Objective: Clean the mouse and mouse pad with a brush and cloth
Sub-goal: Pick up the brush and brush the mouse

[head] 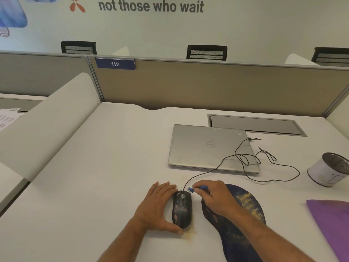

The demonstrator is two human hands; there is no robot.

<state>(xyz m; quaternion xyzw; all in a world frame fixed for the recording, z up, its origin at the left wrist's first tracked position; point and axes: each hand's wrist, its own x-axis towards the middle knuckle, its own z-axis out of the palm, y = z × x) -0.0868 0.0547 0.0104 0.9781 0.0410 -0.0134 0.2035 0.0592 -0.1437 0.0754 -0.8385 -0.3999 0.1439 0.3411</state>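
Observation:
A black wired mouse (182, 208) with reddish smudges lies on the white desk, near its front edge. My left hand (157, 205) rests flat against the mouse's left side, thumb at its rear. My right hand (215, 198) pinches a small blue brush (196, 188), whose tip sits just right of the mouse's front. A dark blue mouse pad (243, 224) dusted with yellow specks lies under my right wrist. At the right edge of the desk lies a purple cloth (332, 224).
A closed silver laptop (204, 148) sits behind the mouse, with the mouse cable (264, 163) looping over and beside it. A mesh pen cup (328, 169) stands at the right. A cable tray lid (255, 124) and partition (207, 86) close the back.

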